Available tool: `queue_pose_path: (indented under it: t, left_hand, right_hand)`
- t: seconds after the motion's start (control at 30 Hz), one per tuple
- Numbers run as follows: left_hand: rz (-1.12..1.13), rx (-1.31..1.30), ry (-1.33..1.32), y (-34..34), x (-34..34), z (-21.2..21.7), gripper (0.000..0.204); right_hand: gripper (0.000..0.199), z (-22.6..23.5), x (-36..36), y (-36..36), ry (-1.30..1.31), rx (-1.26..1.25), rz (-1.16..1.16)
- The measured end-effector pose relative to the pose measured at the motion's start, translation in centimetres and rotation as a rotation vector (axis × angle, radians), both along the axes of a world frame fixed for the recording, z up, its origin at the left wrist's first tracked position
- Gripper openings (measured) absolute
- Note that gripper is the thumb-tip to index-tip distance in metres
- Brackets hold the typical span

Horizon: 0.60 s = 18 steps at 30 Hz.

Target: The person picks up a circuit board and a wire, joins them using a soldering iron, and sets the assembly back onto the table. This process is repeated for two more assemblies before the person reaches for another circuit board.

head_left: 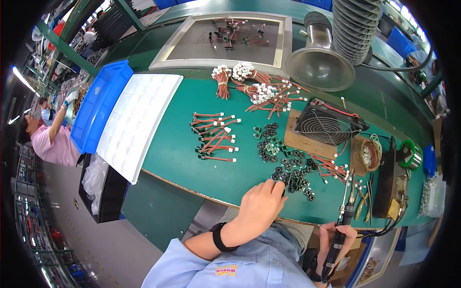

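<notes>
My right hand [340,236] grips the black handle of a soldering iron [344,222] at the table's front edge, its metal tip pointing up and away. My left hand [261,204], with a black band at the wrist, bends over the near side of a pile of small black-and-green parts [297,180]. Its fingers are curled together; whatever lies under the fingertips is hidden. Beyond the pile are loose red-and-black wires [327,167] with white connectors. To the left lies a row of wired parts [215,137], each a small dark piece with wires and a white connector.
A caged fan [331,124] stands on a wooden board behind the pile. Bundled wires [222,81] lie at the back. A fume hood [321,69] hangs at the back right. At left are a white tray [139,115] and a blue bin [102,105]. A solder spool [410,154] sits right.
</notes>
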<state>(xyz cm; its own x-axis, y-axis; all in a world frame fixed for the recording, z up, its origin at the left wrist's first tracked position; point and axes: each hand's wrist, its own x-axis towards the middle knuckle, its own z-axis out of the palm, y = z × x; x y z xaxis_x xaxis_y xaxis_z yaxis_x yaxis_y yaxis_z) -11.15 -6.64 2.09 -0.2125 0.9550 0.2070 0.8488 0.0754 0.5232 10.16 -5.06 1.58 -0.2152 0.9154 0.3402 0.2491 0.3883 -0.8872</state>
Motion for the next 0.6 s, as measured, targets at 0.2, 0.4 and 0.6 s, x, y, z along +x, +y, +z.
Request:
queue_pose_path:
  t: [0.2,0.4,0.6]
  left_hand:
    - [-0.194,0.05,-0.315,-1.3,-1.4,1.5,0.021]
    - [-0.327,-0.196,-1.355,1.2,2.5,1.0,0.015]
    - [-0.298,-0.303,-1.673,4.7,6.5,0.6,0.014]
  right_hand:
    - [0.043,0.8,-0.6,-0.1,-0.015,-0.003,-0.098]
    - [0.043,2.7,-0.4,2.8,0.235,-0.358,0.043]
    - [0.045,0.9,3.2,7.0,0.248,-0.369,0.217]
